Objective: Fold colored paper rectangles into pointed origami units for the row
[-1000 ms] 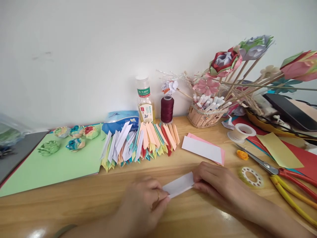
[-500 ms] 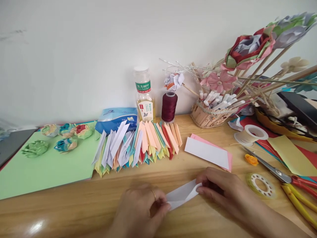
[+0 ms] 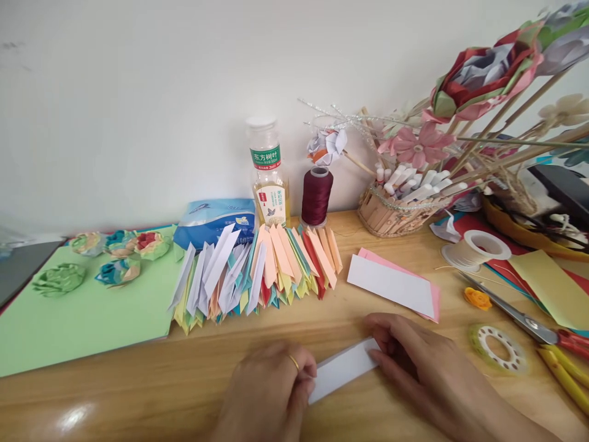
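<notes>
A narrow white paper strip (image 3: 344, 369), folded lengthwise, lies tilted just over the wooden table between my hands. My left hand (image 3: 269, 388), with a gold ring, pinches its left end between thumb and fingers. At the right end, my right hand (image 3: 411, 362) holds the strip by its upper corner, fingers curled and thumb beneath. Beyond the hands are a flat white paper rectangle (image 3: 391, 285) and a pink paper (image 3: 430, 301) partly under it. Several folded paper pieces (image 3: 257, 270) in many colours stand packed in a row to the left of these.
Folded paper flowers (image 3: 59, 278) rest on green sheets (image 3: 92, 325) at left. Behind the row are a blue tissue pack (image 3: 214, 222), a bottle (image 3: 271, 205) and a maroon thread spool (image 3: 316, 196). Rightward: a basket (image 3: 391, 215), scissors (image 3: 529, 322), a tape roll (image 3: 499, 348).
The strip's near flap, curled up before, now lies flat, so the strip looks narrower and smooth. Both hands keep their hold. The whole view has shifted slightly.
</notes>
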Tool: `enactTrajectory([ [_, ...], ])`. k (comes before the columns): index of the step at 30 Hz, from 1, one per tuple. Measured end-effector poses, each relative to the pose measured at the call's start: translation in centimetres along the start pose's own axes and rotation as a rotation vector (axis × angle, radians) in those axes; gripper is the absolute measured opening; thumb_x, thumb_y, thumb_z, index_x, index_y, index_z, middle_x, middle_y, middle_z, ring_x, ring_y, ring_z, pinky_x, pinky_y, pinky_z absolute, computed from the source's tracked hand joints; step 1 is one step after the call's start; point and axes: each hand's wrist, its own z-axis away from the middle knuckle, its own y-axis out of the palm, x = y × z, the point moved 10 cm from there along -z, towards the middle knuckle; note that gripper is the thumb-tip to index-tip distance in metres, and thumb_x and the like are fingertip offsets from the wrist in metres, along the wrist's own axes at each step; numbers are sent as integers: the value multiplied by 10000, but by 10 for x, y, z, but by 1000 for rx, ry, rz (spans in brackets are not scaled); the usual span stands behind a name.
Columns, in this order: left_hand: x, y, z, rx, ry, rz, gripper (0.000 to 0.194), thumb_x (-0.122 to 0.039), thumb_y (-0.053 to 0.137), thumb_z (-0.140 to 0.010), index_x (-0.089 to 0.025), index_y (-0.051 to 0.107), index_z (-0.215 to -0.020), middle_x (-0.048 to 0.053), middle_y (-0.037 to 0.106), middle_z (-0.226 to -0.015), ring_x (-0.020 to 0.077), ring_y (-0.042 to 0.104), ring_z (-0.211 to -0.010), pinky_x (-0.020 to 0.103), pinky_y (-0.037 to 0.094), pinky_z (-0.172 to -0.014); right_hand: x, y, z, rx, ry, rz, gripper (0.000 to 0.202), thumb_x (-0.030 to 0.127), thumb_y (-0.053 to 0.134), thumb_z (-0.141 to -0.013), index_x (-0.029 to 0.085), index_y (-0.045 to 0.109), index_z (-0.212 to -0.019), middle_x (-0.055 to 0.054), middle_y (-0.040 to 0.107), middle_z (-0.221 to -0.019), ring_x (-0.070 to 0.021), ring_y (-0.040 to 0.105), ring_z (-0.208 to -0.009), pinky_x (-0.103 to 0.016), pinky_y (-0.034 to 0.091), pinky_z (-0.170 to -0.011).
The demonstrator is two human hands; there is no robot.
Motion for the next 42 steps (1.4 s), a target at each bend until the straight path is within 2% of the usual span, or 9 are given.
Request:
enactTrajectory([
  [4,-7,-1,0,-24,85,-23,196,-126,437,-804,-242,586,-854,-15,646,-743,161,595,-647,253,436,-568,8,-3,1,-70,-76,56,158,208,390,-902,222,464,-1041,-25,638,-783,-155,634,-637,-254,492,-542],
  [6,-16,-5,-1,-68,176,-59,244,-97,420,-803,-230,599,-901,-7,659,-744,165,596,-653,258,445,-582,10,-2,1,-85,-84,84,147,206,394,-897,223,455,-1030,-21,633,-772,-156,633,-628,-256,495,-535],
  [9,-35,-9,2,-132,355,-160,300,-76,408,-785,-213,623,-942,1,619,-636,157,555,-571,239,419,-522,8,1,3,-84,-63,104,123,201,397,-891,221,448,-1002,-21,621,-763,-158,628,-629,-260,497,-540],
  [12,-46,-10,4,-165,436,-269,293,-89,404,-804,-211,644,-919,-2,546,-553,138,495,-489,214,364,-453,7,3,4,-70,-42,97,93,192,393,-892,222,438,-967,-17,604,-752,-153,617,-627,-259,494,-544],
  [20,-49,-7,7,-185,467,-361,322,-90,353,-855,-200,628,-983,-3,541,-557,133,483,-472,212,353,-432,11,3,4,-100,-74,114,47,177,399,-886,218,422,-881,-6,549,-701,-151,568,-581,-260,456,-505],
  [26,-49,-6,5,-172,451,-377,303,-96,330,-885,-176,622,-884,0,515,-537,139,471,-462,221,324,-404,9,6,5,-107,-90,113,53,161,422,-877,213,420,-887,-2,530,-710,-146,547,-591,-253,440,-522],
  [31,-46,2,7,-105,454,-428,265,-135,349,-913,-184,604,-965,-1,511,-579,142,476,-499,233,316,-424,6,8,7,-100,-93,146,13,196,428,-892,208,433,-895,-18,531,-744,-167,540,-647,-280,440,-558],
  [36,-49,1,7,-118,457,-434,273,-111,354,-878,-183,608,-949,2,503,-562,149,461,-484,245,272,-400,9,9,8,-94,-117,179,47,206,414,-903,198,444,-939,-35,539,-781,-189,534,-700,-312,445,-600],
  [42,-53,-2,4,-131,459,-397,301,-50,383,-763,-160,608,-931,10,515,-559,149,459,-484,237,273,-407,4,14,6,-60,-88,148,63,196,402,-912,200,443,-960,-44,539,-817,-190,527,-739,-318,448,-634],
])
